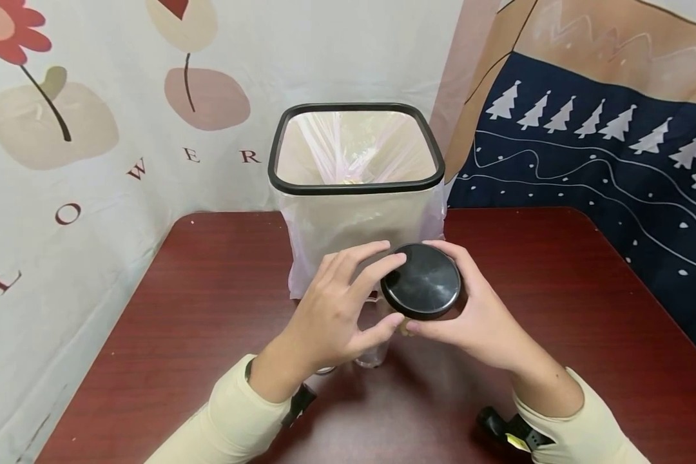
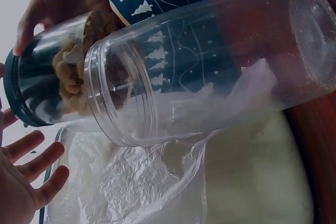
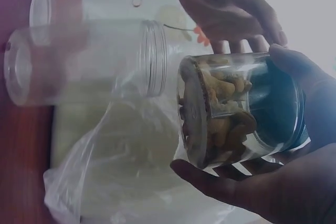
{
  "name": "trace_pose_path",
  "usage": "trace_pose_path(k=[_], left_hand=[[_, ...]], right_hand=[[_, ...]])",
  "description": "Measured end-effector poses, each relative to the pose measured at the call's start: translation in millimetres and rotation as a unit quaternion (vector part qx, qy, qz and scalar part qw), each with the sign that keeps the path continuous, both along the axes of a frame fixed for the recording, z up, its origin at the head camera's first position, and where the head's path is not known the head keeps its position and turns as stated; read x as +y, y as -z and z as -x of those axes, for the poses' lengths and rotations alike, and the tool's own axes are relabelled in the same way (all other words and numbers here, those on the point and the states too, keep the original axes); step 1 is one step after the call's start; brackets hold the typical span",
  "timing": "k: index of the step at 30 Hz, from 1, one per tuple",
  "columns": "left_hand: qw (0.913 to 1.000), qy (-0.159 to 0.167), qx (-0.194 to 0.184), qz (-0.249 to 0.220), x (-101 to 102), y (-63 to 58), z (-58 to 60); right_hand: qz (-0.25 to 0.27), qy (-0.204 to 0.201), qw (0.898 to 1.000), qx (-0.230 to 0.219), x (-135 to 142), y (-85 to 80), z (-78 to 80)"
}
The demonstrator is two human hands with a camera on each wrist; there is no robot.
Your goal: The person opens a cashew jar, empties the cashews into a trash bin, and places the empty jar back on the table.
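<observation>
A clear jar (image 3: 223, 121) with a black lid (image 1: 422, 283) is in my right hand (image 1: 487, 316), whose fingers and thumb curl round its side. Pale, curved pieces that look like cashew nuts fill part of the jar. To the left of the lid is my left hand (image 1: 333, 309), fingers spread and loosely bent. In the head view its index fingertip overlaps the lid's edge. Below the hands a taller clear jar (image 2: 226, 66) stands uncovered on the table, mostly hidden by my left hand in the head view.
A bin with a black rim (image 1: 356, 189) and a thin plastic liner (image 1: 301, 238) stands behind the hands on the dark red table (image 1: 220, 270). A pale round lid (image 3: 42, 11) lies beside the tall jar. Printed cloths (image 1: 586, 154) hang behind the table.
</observation>
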State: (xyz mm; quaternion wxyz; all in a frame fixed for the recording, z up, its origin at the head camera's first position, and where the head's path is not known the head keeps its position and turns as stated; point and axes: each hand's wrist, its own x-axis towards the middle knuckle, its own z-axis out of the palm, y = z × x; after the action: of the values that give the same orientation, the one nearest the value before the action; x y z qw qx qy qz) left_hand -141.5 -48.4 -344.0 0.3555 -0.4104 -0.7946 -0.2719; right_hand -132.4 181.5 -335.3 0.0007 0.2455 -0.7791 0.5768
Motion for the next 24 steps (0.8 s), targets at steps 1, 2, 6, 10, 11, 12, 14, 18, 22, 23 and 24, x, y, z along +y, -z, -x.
trace_pose_path(k=[1, 2, 6, 10, 11, 12, 14, 18, 22, 23, 24], left_hand=[[1.0, 0.001, -0.001, -0.002, 0, 0.2, 0.2], [1.0, 0.004, -0.003, -0.005, 0, 0.3, 0.3], [0.9998, 0.018, 0.0, -0.013, 1, -0.7, -0.1], [0.9995, 0.029, 0.005, -0.007, 1, -2.3, -0.5], [0.9995, 0.031, 0.004, -0.005, 1, -2.5, -0.4], [0.9994, 0.034, 0.002, -0.002, 0, -2.8, -0.6], [0.9993, 0.038, -0.001, 0.0, 0, -3.5, -0.7], [0.9984, 0.055, -0.002, -0.015, 0, -4.8, -0.9], [0.9962, 0.075, 0.014, -0.041, 2, -6.0, -0.3], [0.9957, 0.078, 0.018, -0.045, 2, -6.3, -0.3], [0.9954, 0.081, 0.021, -0.048, 3, -6.4, -0.4]], right_hand=[[0.003, -0.005, 1.0, -0.002, -1, 0.1, -0.1], [0.006, -0.01, 1.0, -0.001, -3, 0.1, 0.0], [0.01, -0.024, 1.0, 0.008, -7, 0.5, -0.4], [0.007, -0.032, 0.999, 0.02, -9, -0.5, -2.3], [0.008, -0.036, 0.999, 0.02, -9, -1.2, -2.9], [0.007, -0.04, 0.999, 0.02, -9, -2.3, -3.5], [0.009, -0.049, 0.999, 0.014, -9, -4.8, -4.7], [0.011, -0.064, 0.998, 0.005, -7, -9.6, -7.4], [0.009, -0.076, 0.997, 0.002, -6, -12.2, -8.7], [0.007, -0.078, 0.997, 0.003, -6, -12.6, -9.0], [0.004, -0.077, 0.997, 0.005, -5, -12.9, -9.4]])
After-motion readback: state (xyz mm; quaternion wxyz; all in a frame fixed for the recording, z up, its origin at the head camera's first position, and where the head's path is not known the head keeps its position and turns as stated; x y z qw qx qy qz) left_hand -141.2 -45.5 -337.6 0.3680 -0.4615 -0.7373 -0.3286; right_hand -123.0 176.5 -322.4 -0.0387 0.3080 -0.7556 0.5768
